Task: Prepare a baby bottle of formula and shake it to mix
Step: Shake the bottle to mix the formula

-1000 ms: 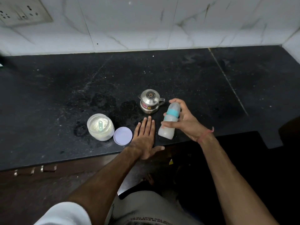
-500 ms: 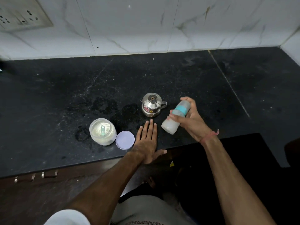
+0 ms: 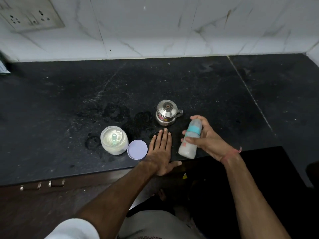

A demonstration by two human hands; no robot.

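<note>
My right hand (image 3: 209, 140) grips a baby bottle (image 3: 189, 144) with a teal collar and clear cap, holding it nearly upright above the front edge of the black counter (image 3: 69, 94); milky white liquid fills its lower part. My left hand (image 3: 161, 150) rests flat on the counter just left of the bottle, fingers straight. An open jar of white formula powder (image 3: 114, 140) with a pale green scoop inside stands further left. Its lilac lid (image 3: 137, 149) lies beside it. A small lidded steel pot (image 3: 166, 112) stands behind my hands.
A white marble-tiled wall (image 3: 172, 31) backs the counter, with a switch and socket plate (image 3: 31, 16) at the upper left. Drawer handles (image 3: 43, 184) show under the counter edge. Dark wet patches mark the counter near the jar and pot.
The bottle swung from upright to tilted right and back toward upright in my right hand. My left hand stays flat on the counter. The view shifted slightly.
</note>
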